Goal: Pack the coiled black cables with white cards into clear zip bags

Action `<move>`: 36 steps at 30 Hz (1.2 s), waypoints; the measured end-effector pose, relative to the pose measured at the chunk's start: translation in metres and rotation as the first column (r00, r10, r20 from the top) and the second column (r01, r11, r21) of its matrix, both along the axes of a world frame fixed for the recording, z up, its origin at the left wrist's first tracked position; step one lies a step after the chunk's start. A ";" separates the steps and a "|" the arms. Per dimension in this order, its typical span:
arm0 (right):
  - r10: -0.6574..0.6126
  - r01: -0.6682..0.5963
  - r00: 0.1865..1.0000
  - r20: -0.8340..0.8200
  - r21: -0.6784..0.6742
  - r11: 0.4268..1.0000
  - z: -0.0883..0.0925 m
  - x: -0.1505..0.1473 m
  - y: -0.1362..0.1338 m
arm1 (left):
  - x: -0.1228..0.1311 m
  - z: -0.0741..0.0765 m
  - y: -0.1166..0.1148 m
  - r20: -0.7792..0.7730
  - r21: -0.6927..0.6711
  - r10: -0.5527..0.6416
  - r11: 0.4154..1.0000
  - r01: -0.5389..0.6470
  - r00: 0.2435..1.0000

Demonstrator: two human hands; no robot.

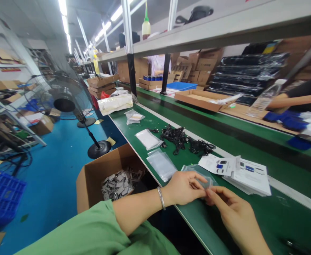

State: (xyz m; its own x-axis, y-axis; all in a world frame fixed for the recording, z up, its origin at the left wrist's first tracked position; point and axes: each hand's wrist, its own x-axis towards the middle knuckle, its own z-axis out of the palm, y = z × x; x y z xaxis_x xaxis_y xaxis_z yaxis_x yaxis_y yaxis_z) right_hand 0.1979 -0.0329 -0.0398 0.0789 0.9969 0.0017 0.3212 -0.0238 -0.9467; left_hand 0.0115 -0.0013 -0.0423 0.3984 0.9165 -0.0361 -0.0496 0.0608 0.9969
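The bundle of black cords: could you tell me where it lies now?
In the head view, the black cords lie on the green bench, just right of a plastic bag and beyond the printed sheets.

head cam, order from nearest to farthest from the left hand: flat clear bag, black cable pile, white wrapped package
1. Flat clear bag, just beyond the left hand on the green bench.
2. Black cable pile, farther along the bench.
3. White wrapped package, farthest along the bench.
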 end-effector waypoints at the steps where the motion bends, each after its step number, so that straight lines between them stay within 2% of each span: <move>1: -0.003 0.002 1.000 -0.029 -0.025 1.000 0.003 -0.002 -0.001 | 0.000 0.000 0.000 0.000 0.006 0.004 1.000 -0.004 1.000; 4: -0.057 0.046 0.991 -0.120 -0.095 0.994 0.009 -0.007 -0.002 | -0.001 0.001 0.001 0.018 0.017 0.012 1.000 -0.012 1.000; 7: -0.096 0.079 0.984 -0.153 -0.112 0.991 0.008 -0.007 -0.003 | -0.002 0.001 0.002 0.024 0.020 0.010 1.000 -0.011 1.000; 13: -0.042 0.034 0.993 -0.107 -0.072 0.997 0.002 0.001 -0.004 | -0.003 0.004 0.001 0.003 0.034 0.000 0.999 0.000 1.000; 23: 0.002 -0.001 1.000 0.019 -0.067 0.998 0.007 0.003 -0.004 | -0.003 0.007 0.000 0.009 0.009 0.001 1.000 -0.001 1.000; 36: -0.020 0.022 0.999 0.038 -0.055 0.998 0.002 0.005 -0.002 | -0.002 0.021 0.001 -0.015 0.001 -0.010 1.000 0.010 1.000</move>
